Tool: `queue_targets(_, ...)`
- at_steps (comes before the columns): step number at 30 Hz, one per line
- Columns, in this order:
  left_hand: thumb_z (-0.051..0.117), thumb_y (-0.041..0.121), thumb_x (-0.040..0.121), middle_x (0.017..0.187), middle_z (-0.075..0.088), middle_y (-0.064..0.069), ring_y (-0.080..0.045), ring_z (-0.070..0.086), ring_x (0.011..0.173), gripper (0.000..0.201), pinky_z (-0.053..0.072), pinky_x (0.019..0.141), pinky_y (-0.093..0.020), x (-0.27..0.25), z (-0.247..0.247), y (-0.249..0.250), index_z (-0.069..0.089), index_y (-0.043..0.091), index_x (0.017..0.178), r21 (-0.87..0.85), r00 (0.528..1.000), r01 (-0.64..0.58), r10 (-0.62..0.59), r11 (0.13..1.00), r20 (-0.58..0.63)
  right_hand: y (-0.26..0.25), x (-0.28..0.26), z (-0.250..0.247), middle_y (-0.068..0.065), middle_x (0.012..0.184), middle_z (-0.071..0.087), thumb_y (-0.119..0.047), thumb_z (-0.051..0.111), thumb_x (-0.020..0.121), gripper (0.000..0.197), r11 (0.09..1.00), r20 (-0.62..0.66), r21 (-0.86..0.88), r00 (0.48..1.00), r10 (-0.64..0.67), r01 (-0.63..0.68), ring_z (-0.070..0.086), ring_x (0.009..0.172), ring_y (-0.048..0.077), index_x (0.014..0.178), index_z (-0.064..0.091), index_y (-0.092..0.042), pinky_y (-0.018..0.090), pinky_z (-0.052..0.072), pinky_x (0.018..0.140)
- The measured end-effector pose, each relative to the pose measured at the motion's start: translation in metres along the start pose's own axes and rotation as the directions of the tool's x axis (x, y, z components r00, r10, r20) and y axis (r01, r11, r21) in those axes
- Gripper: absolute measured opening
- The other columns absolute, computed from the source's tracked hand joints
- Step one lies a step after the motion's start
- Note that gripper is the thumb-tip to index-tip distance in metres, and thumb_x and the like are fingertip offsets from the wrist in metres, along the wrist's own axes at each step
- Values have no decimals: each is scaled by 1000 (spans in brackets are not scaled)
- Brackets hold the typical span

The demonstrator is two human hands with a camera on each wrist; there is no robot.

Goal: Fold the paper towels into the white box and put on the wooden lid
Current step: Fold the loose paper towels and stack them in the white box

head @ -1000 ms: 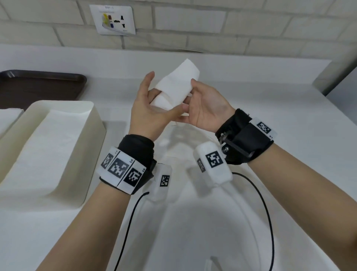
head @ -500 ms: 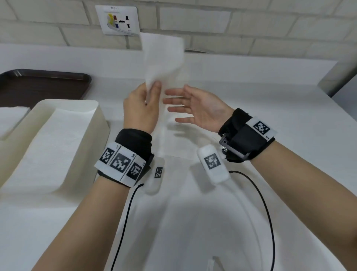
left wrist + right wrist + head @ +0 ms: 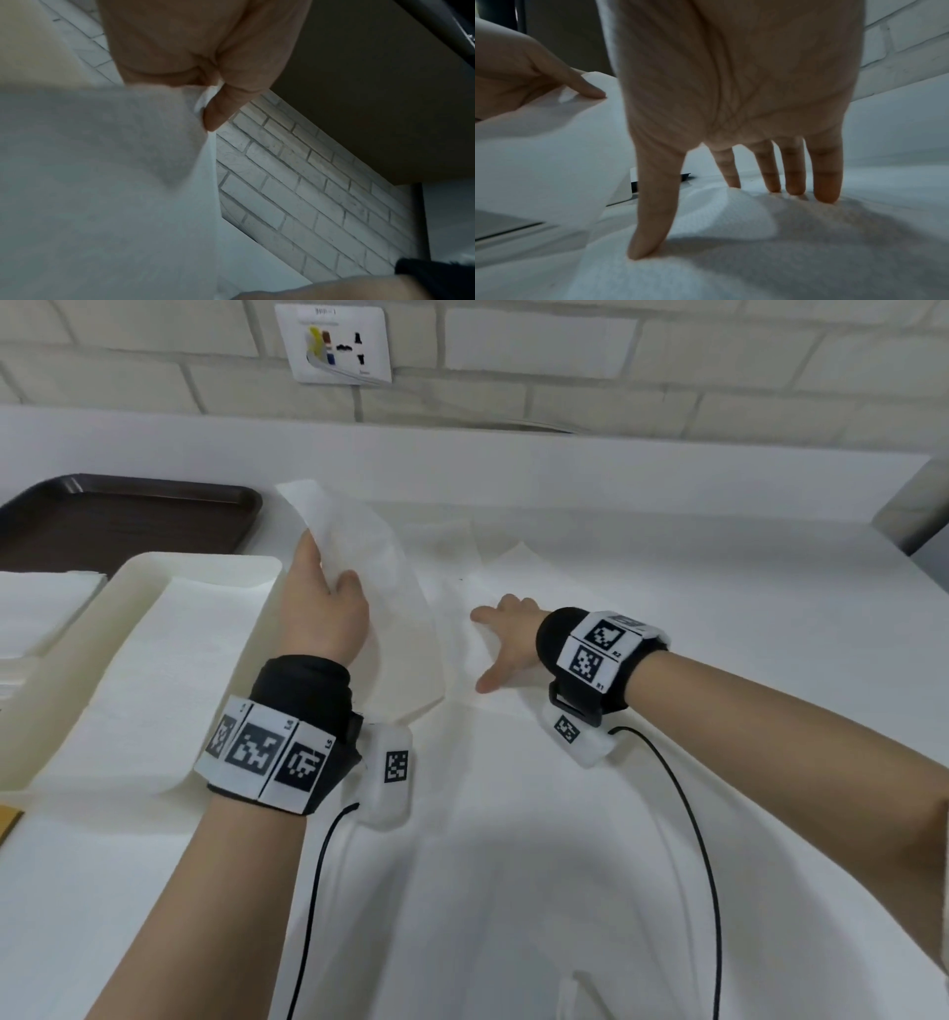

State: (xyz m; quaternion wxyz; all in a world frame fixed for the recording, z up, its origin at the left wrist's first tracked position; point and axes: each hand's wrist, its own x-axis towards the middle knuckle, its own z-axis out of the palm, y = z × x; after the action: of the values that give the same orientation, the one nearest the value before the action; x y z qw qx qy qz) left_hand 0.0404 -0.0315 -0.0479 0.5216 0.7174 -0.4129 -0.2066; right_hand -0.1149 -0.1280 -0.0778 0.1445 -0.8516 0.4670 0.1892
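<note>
My left hand [image 3: 326, 588] pinches the edge of a white paper towel [image 3: 382, 613] between thumb and fingers, and the sheet curves down to the table. The left wrist view shows the thumb [image 3: 223, 105] pressed on that towel [image 3: 102, 182]. To its right, my right hand [image 3: 500, 634] lies flat with straight fingers [image 3: 825, 182] pressing on a paper towel spread on the table [image 3: 731, 253]. I cannot tell whether the two are one sheet. The white box [image 3: 215, 562] stands at the left with paper towels lying in it. A wooden lid corner [image 3: 7, 819] shows at the left edge.
A dark brown tray [image 3: 128, 516] sits at the back left, in front of the white ledge and brick wall. A stack of paper towels [image 3: 41, 608] lies left of the box. Black cables [image 3: 688, 814] run from my wrists toward me.
A second ago both hands held the folded towel in the air. My left hand then lifted it and now holds it lower and unfolded; my right hand let go and dropped flat onto the table.
</note>
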Motion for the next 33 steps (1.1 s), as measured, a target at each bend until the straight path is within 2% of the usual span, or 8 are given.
queue_targets(8,32,-6,79,117,61,-6,-27,57,109,61,45,99,-47,-6,-3,-7,45,22,132,-51,994,91,-88,995,66,8,7,-3,8,122,56,-24,77,73,63,941,-3,335,998,59,-54,55,107,26,126,46,-8,32,47,89)
queue_targets(14,32,-4,83,116,62,-6,-25,58,106,55,46,97,-41,-8,-3,-8,48,19,130,-110,985,162,-154,981,81,28,-8,-22,3,102,62,-16,63,86,27,795,-279,586,960,20,153,60,89,19,111,63,-5,21,46,75)
queue_targets(16,33,5,86,114,63,-6,-26,59,105,47,46,98,-46,-8,-2,-6,51,22,126,-172,981,189,-179,967,72,34,-21,-35,1,99,60,-11,58,90,23,669,-410,688,911,41,280,58,76,9,112,62,-6,15,46,71)
queue_targets(20,34,19,95,116,62,-2,-22,59,106,37,46,98,-42,-12,6,2,53,24,126,-325,967,254,-237,911,92,32,-46,-60,0,103,64,-6,52,93,16,330,-550,800,832,67,502,63,84,8,107,57,-13,24,52,83)
queue_targets(24,31,24,101,108,64,3,-17,62,102,25,51,87,-36,-14,16,11,53,29,110,-519,934,353,-268,778,235,17,-61,-74,-4,94,66,-8,45,96,15,-16,-531,846,845,72,533,67,78,6,97,57,-16,21,54,76)
queue_targets(26,30,29,102,111,65,4,-14,62,102,25,52,85,-32,-16,21,16,50,28,117,-568,913,401,-263,719,311,9,-61,-71,-1,98,66,-11,43,98,16,12,-467,884,882,55,467,65,83,10,101,59,-12,24,52,85)
queue_targets(29,31,36,101,118,65,1,-15,63,105,37,50,91,-34,-17,26,22,49,20,129,-604,899,428,-246,672,364,2,-53,-59,8,115,61,-14,40,99,25,179,-345,926,938,37,333,58,96,17,118,54,-6,27,45,92)
queue_targets(33,31,46,98,118,65,-8,-23,63,107,51,47,98,-41,-17,32,22,52,10,128,-628,885,459,-267,628,381,-3,-39,-36,12,125,56,-17,38,99,33,298,-170,941,985,9,159,55,105,23,126,48,-1,31,41,97)
